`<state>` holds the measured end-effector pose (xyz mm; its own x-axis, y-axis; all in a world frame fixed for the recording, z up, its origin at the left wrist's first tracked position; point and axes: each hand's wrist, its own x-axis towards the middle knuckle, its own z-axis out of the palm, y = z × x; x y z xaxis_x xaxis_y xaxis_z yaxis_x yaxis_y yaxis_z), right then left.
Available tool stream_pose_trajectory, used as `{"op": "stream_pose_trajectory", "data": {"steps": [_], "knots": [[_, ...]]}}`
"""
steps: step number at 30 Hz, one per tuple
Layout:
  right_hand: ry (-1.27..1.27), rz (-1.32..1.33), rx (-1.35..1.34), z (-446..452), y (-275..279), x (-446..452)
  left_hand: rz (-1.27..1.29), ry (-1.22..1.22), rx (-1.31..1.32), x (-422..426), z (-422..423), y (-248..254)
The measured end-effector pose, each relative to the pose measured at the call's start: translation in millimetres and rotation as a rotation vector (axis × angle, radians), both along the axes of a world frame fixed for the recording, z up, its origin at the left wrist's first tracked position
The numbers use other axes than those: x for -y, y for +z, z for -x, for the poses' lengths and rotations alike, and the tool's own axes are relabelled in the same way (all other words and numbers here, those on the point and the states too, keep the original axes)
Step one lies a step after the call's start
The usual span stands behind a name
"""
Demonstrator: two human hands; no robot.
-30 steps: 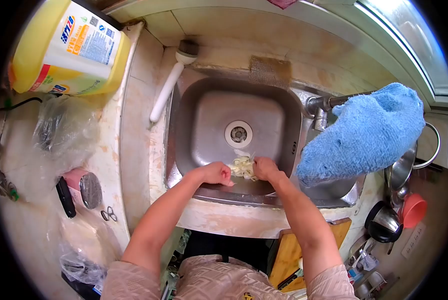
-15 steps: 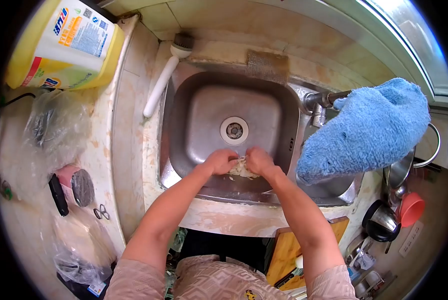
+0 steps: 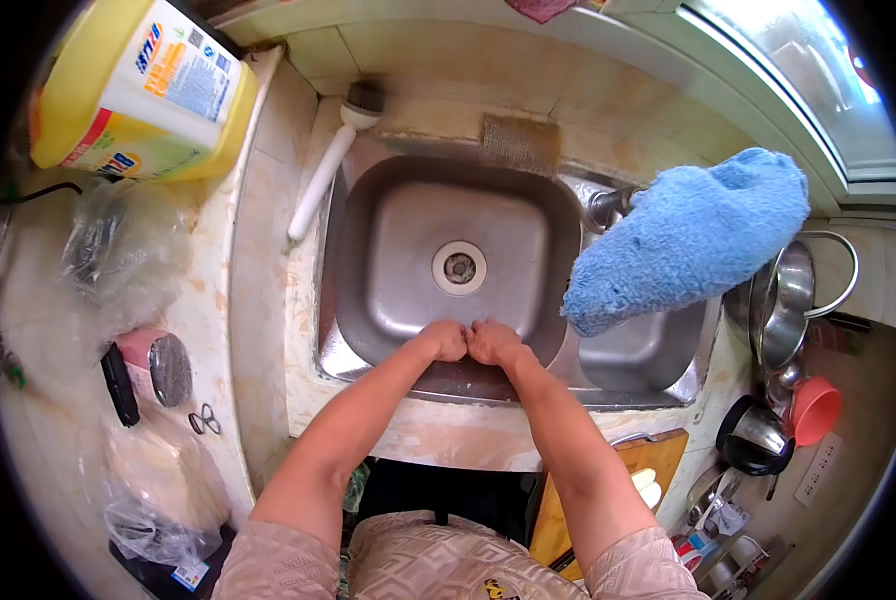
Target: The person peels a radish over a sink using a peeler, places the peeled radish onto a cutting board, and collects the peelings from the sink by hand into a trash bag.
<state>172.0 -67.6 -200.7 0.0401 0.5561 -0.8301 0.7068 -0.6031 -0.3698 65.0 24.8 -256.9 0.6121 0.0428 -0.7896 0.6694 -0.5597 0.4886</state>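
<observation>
My left hand (image 3: 448,340) and my right hand (image 3: 490,342) meet over the near side of the steel sink basin (image 3: 378,250). The fingers of both are curled, with knuckles nearly touching. Whatever they hold, if anything, is hidden beneath and between them. Just beyond the hands lies the round drain (image 3: 459,268) with its pale rim, and the basin floor around it looks bare metal. A blue towel (image 3: 693,235) hangs over the tap on the right.
A smaller steel basin (image 3: 643,350) adjoins on the right. A white-handled brush (image 3: 323,185) lies along the left rim, and a scouring pad (image 3: 520,145) at the back. A yellow jug (image 3: 158,95) stands left. A wooden board (image 3: 668,455) sits below right, near pots (image 3: 753,435).
My hands have drawn together and closed up. The pale, thin pieces that lay between them on the basin's near side are out of sight. The view has shifted slightly.
</observation>
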Motion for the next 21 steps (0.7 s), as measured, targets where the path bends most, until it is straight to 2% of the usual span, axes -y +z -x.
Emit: {"op": "stream_pose_trajectory", "data": {"steps": [3, 6, 9, 12, 14, 15, 18, 21], "knots": [[-0.081, 0.012, -0.074, 4, -31, 6, 0.004, -0.027, -0.027, -2, -2, -2], [-0.107, -0.084, -0.157, 3, -62, 14, 0.005, 0.064, -0.092, -7, -9, 32], [-0.133, -0.153, -0.245, -1, -50, 14, 0.232, 0.353, -0.265, -16, -12, 59], [-0.426, -0.049, -0.353, 4, -34, 10, 0.371, 0.514, -0.274, -22, -8, 71], [-0.435, -0.046, -0.417, 7, -22, 11, 0.491, 0.613, -0.341, -35, 0, 78], [-0.436, -0.047, -0.447, 7, -16, 10, 0.551, 0.664, -0.371, -43, 3, 81], [-0.195, -0.156, -0.316, 17, 3, 8, 0.337, 0.615, -0.414, -57, 7, 86], [-0.073, -0.177, -0.321, 18, 30, -3, 0.235, 0.571, -0.334, -60, 18, 75]]}}
